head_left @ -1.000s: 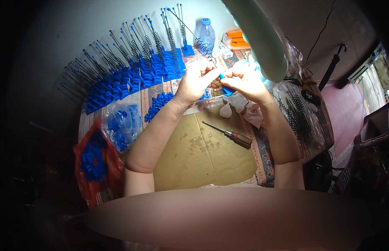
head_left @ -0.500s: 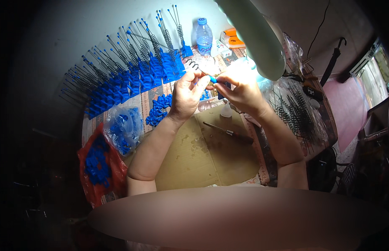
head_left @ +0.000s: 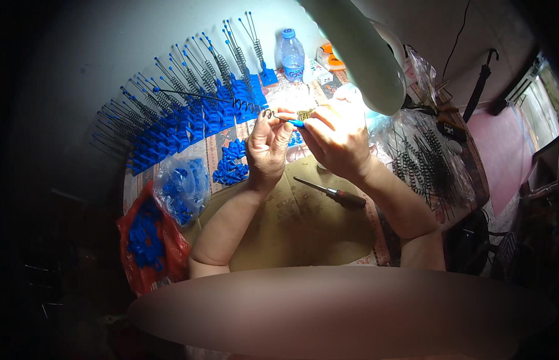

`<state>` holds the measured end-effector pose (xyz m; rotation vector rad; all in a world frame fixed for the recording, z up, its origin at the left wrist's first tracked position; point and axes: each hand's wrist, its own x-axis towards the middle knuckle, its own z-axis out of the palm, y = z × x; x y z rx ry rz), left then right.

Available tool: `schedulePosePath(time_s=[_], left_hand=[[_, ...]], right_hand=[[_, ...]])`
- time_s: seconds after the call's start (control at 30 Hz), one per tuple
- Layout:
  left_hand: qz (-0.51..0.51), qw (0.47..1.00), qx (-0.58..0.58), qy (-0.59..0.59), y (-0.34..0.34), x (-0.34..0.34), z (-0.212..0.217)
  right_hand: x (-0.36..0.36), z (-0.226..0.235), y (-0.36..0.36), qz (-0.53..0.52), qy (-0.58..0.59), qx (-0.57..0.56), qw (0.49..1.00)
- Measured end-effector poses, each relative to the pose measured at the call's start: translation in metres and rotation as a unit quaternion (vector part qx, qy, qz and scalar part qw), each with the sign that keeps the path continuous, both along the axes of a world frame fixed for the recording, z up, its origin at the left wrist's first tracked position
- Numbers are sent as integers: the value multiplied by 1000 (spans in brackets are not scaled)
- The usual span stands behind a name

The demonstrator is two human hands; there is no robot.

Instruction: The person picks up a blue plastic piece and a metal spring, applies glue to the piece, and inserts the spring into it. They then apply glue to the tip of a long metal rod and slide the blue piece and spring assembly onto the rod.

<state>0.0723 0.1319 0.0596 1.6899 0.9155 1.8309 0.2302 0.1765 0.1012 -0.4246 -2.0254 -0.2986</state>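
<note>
Under the lamp my left hand [head_left: 267,147] pinches the end of a black coiled wire [head_left: 243,106]. This wire reaches out to the left, straight at its far part, with a blue ball at its tip. Close by, my right hand [head_left: 341,141] is closed on a small blue plastic piece [head_left: 297,123], which meets the wire's end between the two hands. Fingers partly hide the joint. Behind them stand several rows of blue bases [head_left: 198,120] with upright coiled wires. Loose blue pieces [head_left: 231,171] are heaped left of my left hand.
A screwdriver [head_left: 333,193] lies on the cardboard [head_left: 291,240]. Red bag [head_left: 182,255] and clear bag [head_left: 201,180] of blue parts are at left; more coiled wires [head_left: 426,159] lie right on plastic. A water bottle [head_left: 293,57] stands behind; the lamp [head_left: 369,60] hangs overhead.
The coiled wire now extends far to the left of my left hand, its blue tip in view. My right hand has turned, with the blue piece slightly lower and further left.
</note>
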Motion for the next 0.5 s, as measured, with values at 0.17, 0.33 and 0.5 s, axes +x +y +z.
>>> schedulePosePath(time_s=[0.17, 0.33, 0.5], left_hand=[[8, 1000, -2, -24, -6, 4, 0], [6, 999, 24, -36, -5, 3, -6], [32, 997, 64, 37, -9, 0, 0]], right_hand=[[0, -3, -7, -20, -11, 8, 1000], [1, -4, -9, -32, -23, 25, 999], [1, -2, -9, 19, 2, 10, 1000]])
